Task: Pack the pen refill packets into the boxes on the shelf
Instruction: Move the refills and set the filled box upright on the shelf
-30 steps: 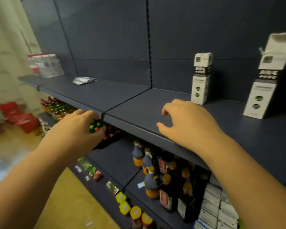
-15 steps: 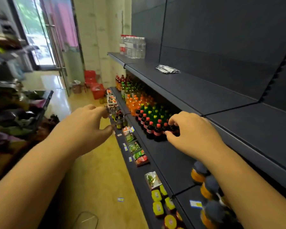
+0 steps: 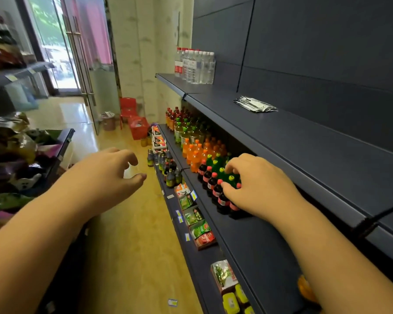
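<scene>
Two hands, both empty: left hand [image 3: 109, 175] centre-left, fingers loosely curled; right hand [image 3: 256, 184] centre-right, likewise. One pile of pen refill packets [image 3: 254, 104] upper right on shelf [image 3: 327, 141]; count indiscernible.

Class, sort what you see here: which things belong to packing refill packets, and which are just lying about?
Job:
refill packets
top shelf
left hand
right hand

Lying about:
water bottles
soda bottles
red stool
snack packs
</scene>
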{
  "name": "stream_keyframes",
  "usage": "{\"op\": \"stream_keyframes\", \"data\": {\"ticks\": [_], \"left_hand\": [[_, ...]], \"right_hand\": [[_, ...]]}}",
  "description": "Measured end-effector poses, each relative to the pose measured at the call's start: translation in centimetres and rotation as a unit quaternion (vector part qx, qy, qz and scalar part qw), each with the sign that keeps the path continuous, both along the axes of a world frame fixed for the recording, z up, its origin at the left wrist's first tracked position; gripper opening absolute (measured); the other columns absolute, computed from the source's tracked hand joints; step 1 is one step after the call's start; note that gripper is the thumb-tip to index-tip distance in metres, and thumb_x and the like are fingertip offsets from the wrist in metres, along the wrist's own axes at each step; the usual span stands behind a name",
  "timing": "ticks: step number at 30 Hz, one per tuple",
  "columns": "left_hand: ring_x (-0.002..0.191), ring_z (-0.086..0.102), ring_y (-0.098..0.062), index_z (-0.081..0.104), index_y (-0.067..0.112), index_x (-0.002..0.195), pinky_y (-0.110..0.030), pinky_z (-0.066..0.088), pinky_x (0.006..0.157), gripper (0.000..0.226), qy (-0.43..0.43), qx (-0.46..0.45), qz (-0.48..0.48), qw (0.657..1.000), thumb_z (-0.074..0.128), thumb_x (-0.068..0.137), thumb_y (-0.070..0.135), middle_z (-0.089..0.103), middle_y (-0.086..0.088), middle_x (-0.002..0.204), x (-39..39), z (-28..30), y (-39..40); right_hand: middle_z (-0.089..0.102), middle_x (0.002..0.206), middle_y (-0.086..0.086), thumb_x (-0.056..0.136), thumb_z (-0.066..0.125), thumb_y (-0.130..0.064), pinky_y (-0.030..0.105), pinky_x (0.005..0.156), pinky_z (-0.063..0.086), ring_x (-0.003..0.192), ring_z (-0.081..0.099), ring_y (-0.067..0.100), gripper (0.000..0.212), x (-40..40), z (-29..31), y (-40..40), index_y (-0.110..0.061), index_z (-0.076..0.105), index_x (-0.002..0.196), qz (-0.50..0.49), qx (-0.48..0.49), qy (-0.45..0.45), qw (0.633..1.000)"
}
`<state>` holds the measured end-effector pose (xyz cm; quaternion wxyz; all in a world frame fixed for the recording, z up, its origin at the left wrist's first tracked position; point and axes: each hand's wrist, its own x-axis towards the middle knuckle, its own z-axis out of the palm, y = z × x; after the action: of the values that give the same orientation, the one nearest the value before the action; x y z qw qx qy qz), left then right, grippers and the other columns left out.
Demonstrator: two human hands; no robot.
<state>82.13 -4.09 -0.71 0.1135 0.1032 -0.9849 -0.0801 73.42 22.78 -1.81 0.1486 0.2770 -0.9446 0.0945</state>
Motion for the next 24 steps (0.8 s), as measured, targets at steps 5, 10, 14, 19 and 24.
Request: {"op": "stream_keyframes", "data": {"ticks": [5,10,14,19,24], "left_hand": [[0.104,0.059,-0.011,0.055,0.031,0.131,-0.034,0.055,0.084,0.048,0.081,-0.005,0.032,0.996,0.057,0.09,0.056,0.053,0.007,0.129,-6.3,0.9,-2.9],[0.097,0.054,-0.006,0.051,0.035,0.133,-0.038,0.057,0.086,0.056,0.099,-0.038,0.051,0.993,0.053,0.086,0.063,0.053,0.008,0.129,-12.5,3.0,-6.4],[0.099,0.055,-0.006,0.052,0.036,0.133,-0.038,0.057,0.087,0.057,0.072,-0.035,0.046,0.996,0.051,0.084,0.065,0.054,0.009,0.127,-16.5,3.6,-8.1],[0.103,0.059,-0.009,0.056,0.032,0.131,-0.029,0.051,0.081,0.047,0.068,-0.037,0.002,0.997,0.057,0.09,0.055,0.059,0.009,0.123,-23.3,4.1,-9.3],[0.1,0.06,-0.012,0.06,0.03,0.126,-0.035,0.055,0.082,0.044,0.105,-0.023,-0.089,0.99,0.058,0.09,0.054,0.06,0.009,0.115,-32.4,3.6,-10.1]], "right_hand": [[0.053,0.112,-0.012,0.091,0.06,-0.043,0.029,0.075,0.05,0.1,0.055,0.011,0.024,-8.0,0.5,-5.1,-0.03,0.06,0.111,0.051,-0.062,-0.01,0.997],[0.055,0.112,-0.008,0.091,0.061,-0.041,0.037,0.082,0.054,0.101,0.055,0.014,0.024,-16.0,1.7,-10.4,-0.027,0.06,0.11,0.076,-0.12,-0.008,0.99],[0.057,0.11,-0.007,0.091,0.063,-0.04,0.038,0.081,0.055,0.104,0.055,0.016,0.02,-20.5,2.2,-12.6,-0.026,0.062,0.105,0.048,-0.145,0.015,0.988],[0.055,0.109,-0.007,0.092,0.061,-0.043,0.035,0.08,0.052,0.104,0.052,0.016,0.021,-24.2,3.0,-12.6,-0.027,0.06,0.106,-0.01,-0.127,0.042,0.991],[0.053,0.113,-0.006,0.093,0.058,-0.047,0.036,0.083,0.049,0.111,0.05,0.019,0.028,-27.7,3.1,-11.2,-0.027,0.058,0.113,-0.1,-0.064,0.03,0.992]]}}
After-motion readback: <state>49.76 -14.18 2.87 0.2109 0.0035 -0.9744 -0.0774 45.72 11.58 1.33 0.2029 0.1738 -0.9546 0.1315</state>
